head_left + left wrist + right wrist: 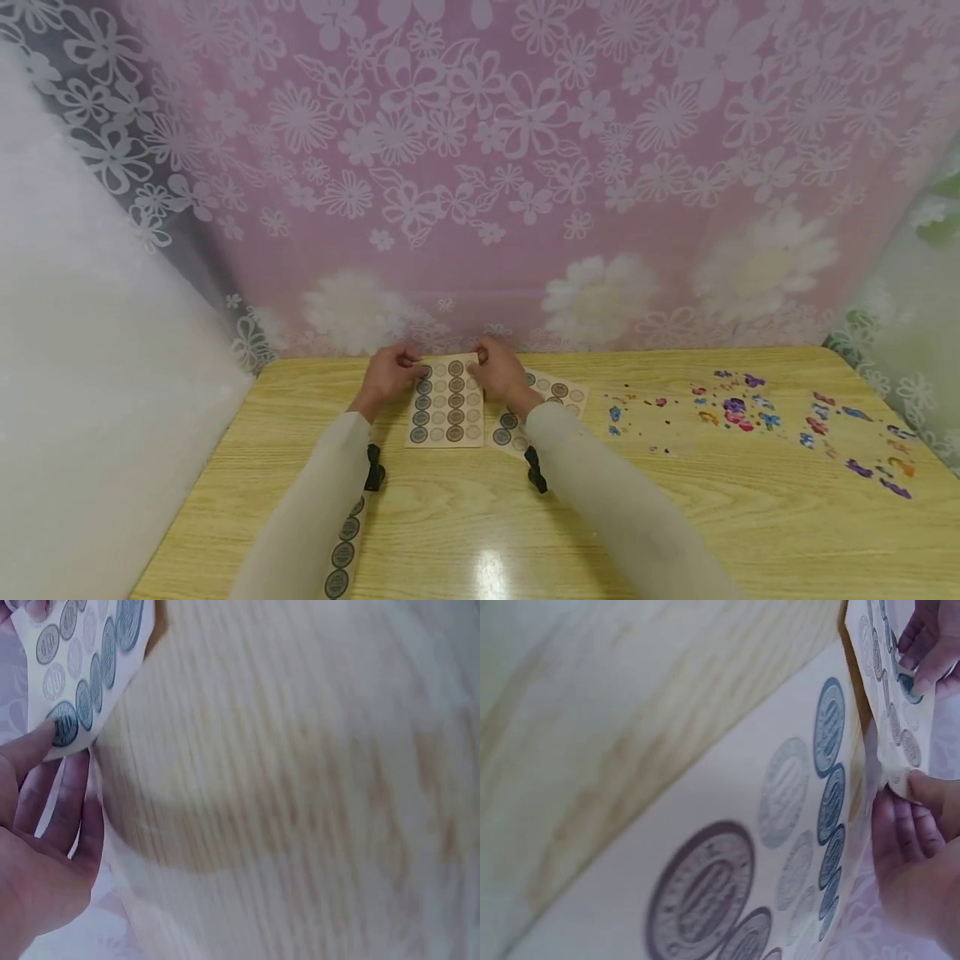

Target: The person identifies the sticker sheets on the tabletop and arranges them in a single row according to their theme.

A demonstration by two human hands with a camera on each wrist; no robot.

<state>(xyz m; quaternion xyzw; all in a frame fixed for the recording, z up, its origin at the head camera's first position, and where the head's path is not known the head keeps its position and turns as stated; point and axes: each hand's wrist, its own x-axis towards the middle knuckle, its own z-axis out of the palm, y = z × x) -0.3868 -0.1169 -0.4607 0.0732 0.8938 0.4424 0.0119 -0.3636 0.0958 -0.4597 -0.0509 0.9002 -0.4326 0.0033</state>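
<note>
A cream sticker sheet [446, 417] printed with rows of round dark, brown and pale seals lies at the table's far edge. My left hand [392, 375] pinches its far left corner, the thumb on top and the fingers beneath, as the left wrist view shows on the sheet [90, 675]. At the far right corner my right hand [498, 371] pinches it the same way, and the corner bends a little in the right wrist view. A second sticker sheet [573, 396] lies slanted under my right wrist; this lower sheet [727, 795] fills much of the right wrist view.
A strip of round stickers [342, 554] lies partly under the left sleeve. On the right of the wood-grain table [465, 500] are scattered colourful butterfly and flower stickers [735, 408]. A pink floral curtain [465, 167] hangs directly behind the table.
</note>
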